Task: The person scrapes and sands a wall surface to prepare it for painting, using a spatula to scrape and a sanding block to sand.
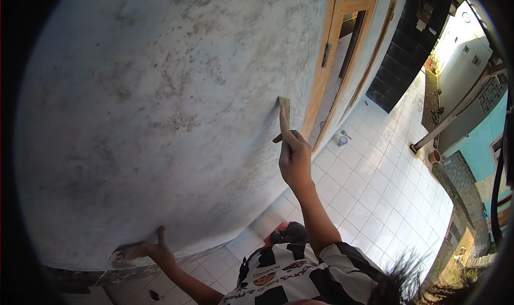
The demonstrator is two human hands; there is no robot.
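My right hand (296, 152) is closed around a putty knife (284, 104), its index finger stretched along the tool toward the blade. The blade's tip is at the mottled white and grey wall (176, 117), close to the wooden door frame. Lower down, my left hand (144, 250) reaches to the bottom part of the wall, thumb spread away from the fingers. Its fingers lie toward the wall, with a pale patch and a dark edge around their tips that I cannot make out.
A wooden door frame (319, 80) stands right of the wall. On the white tiled floor (369, 171) is a small can (342, 140) with a tool beside it. A red and black item (286, 234) lies near my body. A post (444, 124) and a plant pot (434, 156) stand farther out.
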